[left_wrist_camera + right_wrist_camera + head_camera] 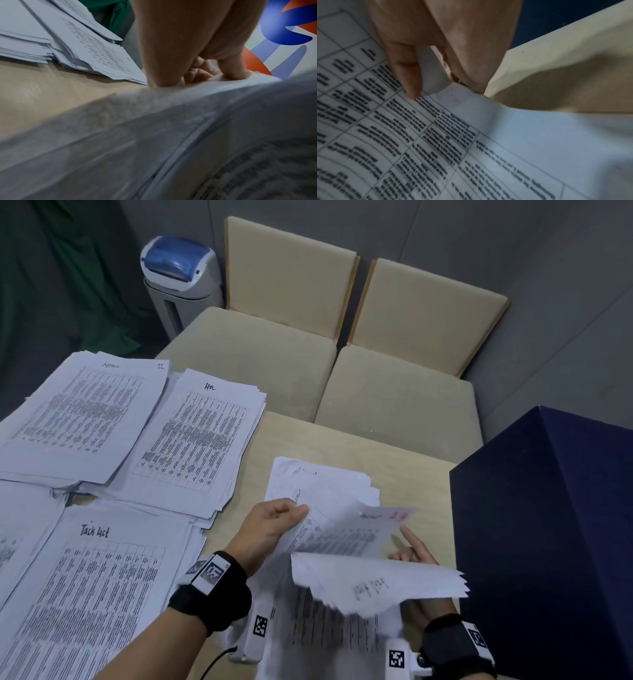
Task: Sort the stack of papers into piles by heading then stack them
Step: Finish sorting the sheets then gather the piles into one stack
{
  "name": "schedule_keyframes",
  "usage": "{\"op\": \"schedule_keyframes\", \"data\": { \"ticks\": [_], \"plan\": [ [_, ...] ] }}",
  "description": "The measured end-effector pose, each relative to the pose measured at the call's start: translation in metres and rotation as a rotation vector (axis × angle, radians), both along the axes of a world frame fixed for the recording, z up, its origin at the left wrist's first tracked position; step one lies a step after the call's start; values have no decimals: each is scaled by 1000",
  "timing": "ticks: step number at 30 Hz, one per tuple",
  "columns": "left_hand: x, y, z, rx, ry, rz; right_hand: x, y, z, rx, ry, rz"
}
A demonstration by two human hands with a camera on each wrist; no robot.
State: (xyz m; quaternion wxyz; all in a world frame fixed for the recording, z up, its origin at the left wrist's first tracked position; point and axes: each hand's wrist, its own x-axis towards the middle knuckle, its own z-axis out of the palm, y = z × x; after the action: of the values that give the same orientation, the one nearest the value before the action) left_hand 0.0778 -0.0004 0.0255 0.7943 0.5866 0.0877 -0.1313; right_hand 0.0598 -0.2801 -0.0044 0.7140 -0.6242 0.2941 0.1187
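Low centre of the head view, our left hand (270,525) pinches a raised sheet (346,534) by its edge; our right hand (416,556), forefinger straight, holds a bent-back sheaf (376,583) there; sorted piles (191,436) fill the left on the table (411,474).

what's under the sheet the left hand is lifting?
Under the lifted white printed sheet pinched by the left hand: a loose pile of white papers on the tan wooden table. That pile's heading is faint, partly covered, unreadable.
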Motion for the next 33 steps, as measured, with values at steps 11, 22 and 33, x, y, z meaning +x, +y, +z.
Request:
{"op": "schedule_keyframes", "data": {
  "ticks": [11, 22, 33],
  "plan": [
    [14, 18, -29, 407, 143, 133, -6, 17, 3, 66, -30, -13],
    [-12, -24, 47, 203, -207, 108, -4, 48, 95, 213, -374, -158],
    [-34, -18, 37, 187, -118, 14, -37, 76, 81, -59, -398, -15]
  ]
}}
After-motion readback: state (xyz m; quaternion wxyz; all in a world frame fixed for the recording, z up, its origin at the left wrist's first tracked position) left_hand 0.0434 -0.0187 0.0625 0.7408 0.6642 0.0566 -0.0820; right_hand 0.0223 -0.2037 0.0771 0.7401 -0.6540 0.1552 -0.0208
